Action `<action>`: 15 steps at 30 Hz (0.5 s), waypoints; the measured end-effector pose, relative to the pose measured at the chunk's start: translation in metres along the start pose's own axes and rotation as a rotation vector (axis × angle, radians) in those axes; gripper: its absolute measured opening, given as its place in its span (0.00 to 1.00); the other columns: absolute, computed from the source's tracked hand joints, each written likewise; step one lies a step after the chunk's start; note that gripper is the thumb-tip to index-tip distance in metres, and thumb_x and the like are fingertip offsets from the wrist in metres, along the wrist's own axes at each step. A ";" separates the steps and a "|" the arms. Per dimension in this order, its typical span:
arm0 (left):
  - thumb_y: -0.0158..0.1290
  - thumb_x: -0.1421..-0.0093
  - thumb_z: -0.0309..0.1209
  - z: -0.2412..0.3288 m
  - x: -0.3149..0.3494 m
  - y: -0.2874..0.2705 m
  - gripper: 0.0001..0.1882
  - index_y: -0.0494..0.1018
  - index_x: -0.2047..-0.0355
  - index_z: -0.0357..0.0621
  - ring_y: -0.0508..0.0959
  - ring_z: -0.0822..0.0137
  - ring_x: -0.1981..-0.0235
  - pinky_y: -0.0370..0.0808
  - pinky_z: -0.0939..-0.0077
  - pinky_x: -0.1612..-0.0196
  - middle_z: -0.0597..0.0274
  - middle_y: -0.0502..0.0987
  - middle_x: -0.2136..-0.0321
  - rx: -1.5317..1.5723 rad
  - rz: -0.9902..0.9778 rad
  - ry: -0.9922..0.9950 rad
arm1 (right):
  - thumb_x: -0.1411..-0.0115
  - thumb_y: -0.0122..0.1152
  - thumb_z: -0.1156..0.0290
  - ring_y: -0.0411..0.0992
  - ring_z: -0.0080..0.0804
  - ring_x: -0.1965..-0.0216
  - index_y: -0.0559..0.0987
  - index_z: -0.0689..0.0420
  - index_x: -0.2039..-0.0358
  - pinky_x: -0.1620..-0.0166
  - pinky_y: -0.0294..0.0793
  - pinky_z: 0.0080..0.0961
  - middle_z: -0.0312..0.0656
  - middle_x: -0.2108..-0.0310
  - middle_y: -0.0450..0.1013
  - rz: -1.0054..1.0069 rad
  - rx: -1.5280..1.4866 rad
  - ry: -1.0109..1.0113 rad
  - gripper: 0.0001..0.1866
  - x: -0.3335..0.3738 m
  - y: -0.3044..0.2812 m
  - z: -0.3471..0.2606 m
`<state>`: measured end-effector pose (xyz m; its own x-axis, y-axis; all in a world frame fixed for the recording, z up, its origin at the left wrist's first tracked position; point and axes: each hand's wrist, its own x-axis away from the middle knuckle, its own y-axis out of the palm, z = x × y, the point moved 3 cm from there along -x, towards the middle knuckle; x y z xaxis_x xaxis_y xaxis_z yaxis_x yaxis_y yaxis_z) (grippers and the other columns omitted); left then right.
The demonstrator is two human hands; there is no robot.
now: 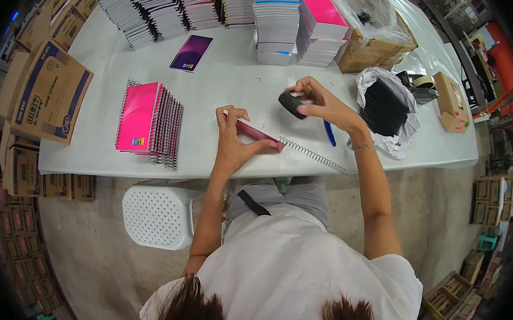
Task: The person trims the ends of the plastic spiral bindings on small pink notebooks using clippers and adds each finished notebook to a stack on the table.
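My left hand (234, 145) grips a pink notebook (253, 133) near the table's front edge, thumb at one end and fingers at the other. From the notebook's right end a metal spiral coil (315, 156) stretches across the table. Above and to the right, my right hand (327, 105) is closed on a black rounded object (292, 105), blurred by motion, its exact kind unclear. It is apart from the notebook and coil. Below that hand lies a blue pen (330, 133). A pile of pink spiral notebooks (137, 119) stands to the left.
Tall stacks of notebooks (187, 3) and unbound pads (322, 25) line the table's far side. A purple notebook (191, 53) lies in front. On the right are black coils (385, 108) in a plastic bag, a tape dispenser (421, 87) and cartons (371, 52). A white stool (157, 215) stands left.
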<state>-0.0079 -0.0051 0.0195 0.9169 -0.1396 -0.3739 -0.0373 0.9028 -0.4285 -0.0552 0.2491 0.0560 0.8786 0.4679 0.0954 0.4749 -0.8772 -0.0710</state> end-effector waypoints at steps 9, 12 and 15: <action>0.80 0.67 0.44 -0.003 0.000 0.005 0.43 0.65 0.56 0.45 0.67 0.56 0.51 0.73 0.57 0.53 0.58 0.58 0.56 0.040 -0.025 0.009 | 0.49 0.78 0.59 0.69 0.33 0.41 0.74 0.58 0.44 0.34 0.64 0.31 0.45 0.39 0.69 -0.333 -0.286 -0.032 0.34 0.043 0.025 -0.017; 0.80 0.68 0.43 -0.005 -0.001 0.005 0.43 0.65 0.56 0.45 0.68 0.56 0.51 0.73 0.57 0.53 0.58 0.58 0.56 0.012 -0.021 0.048 | 0.47 0.76 0.60 0.69 0.31 0.41 0.73 0.59 0.41 0.36 0.66 0.28 0.41 0.42 0.71 -0.310 -0.162 0.007 0.35 0.050 0.037 -0.024; 0.79 0.67 0.38 -0.004 -0.002 0.005 0.41 0.63 0.57 0.47 0.68 0.55 0.51 0.72 0.60 0.51 0.57 0.58 0.55 0.022 -0.031 0.057 | 0.45 0.74 0.62 0.69 0.30 0.42 0.73 0.59 0.41 0.39 0.67 0.26 0.40 0.43 0.71 -0.313 -0.262 0.025 0.33 0.053 0.041 -0.022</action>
<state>-0.0115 -0.0018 0.0142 0.8935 -0.1900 -0.4069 0.0003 0.9063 -0.4226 0.0100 0.2356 0.0803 0.6907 0.7166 0.0970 0.6873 -0.6922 0.2201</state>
